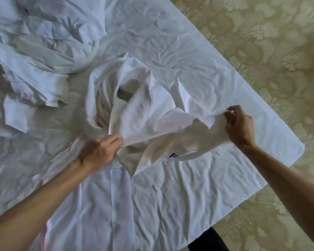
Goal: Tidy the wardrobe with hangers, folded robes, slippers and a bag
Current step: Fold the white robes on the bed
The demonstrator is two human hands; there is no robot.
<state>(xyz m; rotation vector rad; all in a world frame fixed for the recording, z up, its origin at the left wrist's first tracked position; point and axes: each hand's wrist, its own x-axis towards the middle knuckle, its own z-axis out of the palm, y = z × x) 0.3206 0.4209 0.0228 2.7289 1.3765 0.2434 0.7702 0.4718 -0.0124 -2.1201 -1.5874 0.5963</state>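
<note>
A white waffle-weave robe [134, 113] lies bunched in the middle of a bed covered by a white sheet [179, 187]. My left hand [101, 151] grips the robe's cloth at its near edge. My right hand [238, 122] pinches another edge of the same robe and holds it up to the right, so the cloth stretches between both hands. A small blue embroidered mark [173, 156] shows on the robe's lower part. No hangers, slippers or bag are in view.
A second heap of crumpled white cloth [43, 42] lies at the upper left of the bed. A beige floral carpet [270, 51] runs along the right, past the bed's corner [300, 148]. A dark shape [207, 240] shows at the bottom edge.
</note>
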